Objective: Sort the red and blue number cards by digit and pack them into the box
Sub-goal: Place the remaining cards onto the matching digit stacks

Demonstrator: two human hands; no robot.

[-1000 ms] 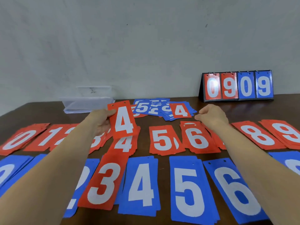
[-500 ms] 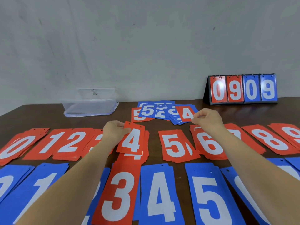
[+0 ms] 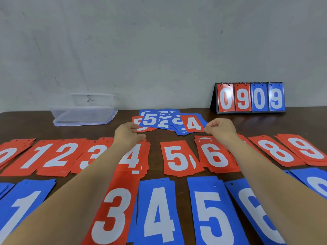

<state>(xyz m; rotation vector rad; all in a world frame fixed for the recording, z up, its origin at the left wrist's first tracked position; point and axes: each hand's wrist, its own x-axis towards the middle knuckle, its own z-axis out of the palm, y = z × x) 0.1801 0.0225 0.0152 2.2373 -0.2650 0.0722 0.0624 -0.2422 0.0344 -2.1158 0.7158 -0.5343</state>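
Note:
Red number cards lie in sorted stacks across the table, among them a red 4 stack [image 3: 134, 156], a red 5 stack [image 3: 177, 158] and a red 6 stack [image 3: 214, 156]. Blue stacks fill the near row, with one red 3 card [image 3: 115, 209] lying among them. An unsorted pile [image 3: 159, 119] of mostly blue cards sits at the back, topped at its right by a red 4 card [image 3: 192, 123]. My right hand [image 3: 221, 129] pinches that card's right edge. Just past the red 4 stack, at the pile's left edge, my left hand [image 3: 127, 134] hovers loosely curled and holds nothing.
A clear plastic box [image 3: 83, 112] stands at the back left against the wall. A black flip scoreboard [image 3: 249, 98] showing 0 9 0 9 stands at the back right. Red 8 [image 3: 274, 151] and 9 [image 3: 306, 147] stacks lie to the right.
My left hand laid its red 4 card down on the red 4 stack, let go and moved back toward the unsorted pile. My right hand stayed at the pile's red 4 card.

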